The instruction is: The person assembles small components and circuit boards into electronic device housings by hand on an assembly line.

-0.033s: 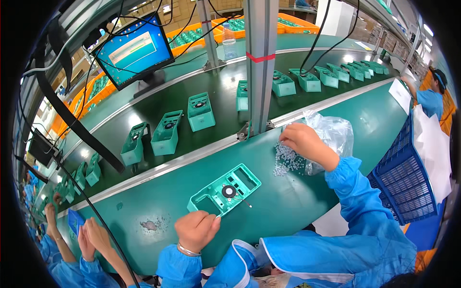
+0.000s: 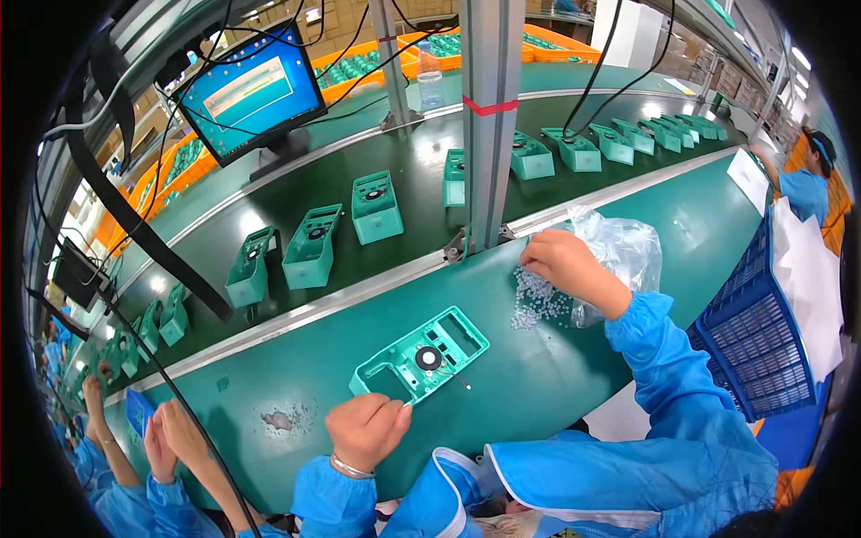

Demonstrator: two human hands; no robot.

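A green plastic housing (image 2: 466,359) lies at a slant on the green table, its inner side up, with a round black fan (image 2: 428,359) and a short wire in it. My left hand (image 2: 366,430) is closed at the housing's near left corner, thumb and finger pinching its edge. Farther right, my right hand (image 2: 574,269) reaches down to a pile of small pale grey pieces (image 2: 535,303). Its fingertips are pinched together at the pile's upper edge; whatever lies between them is too small to make out. Beside that hand, a clear plastic bag (image 2: 628,251) spreads on the table.
Beyond a metal rail, a conveyor carries several green housings (image 2: 377,215). A metal post (image 2: 489,134) rises at the rail. A blue basket (image 2: 758,314) stands at right. At left are a co-worker's hands (image 2: 175,439), a hanging black cable and a grey clump (image 2: 280,420).
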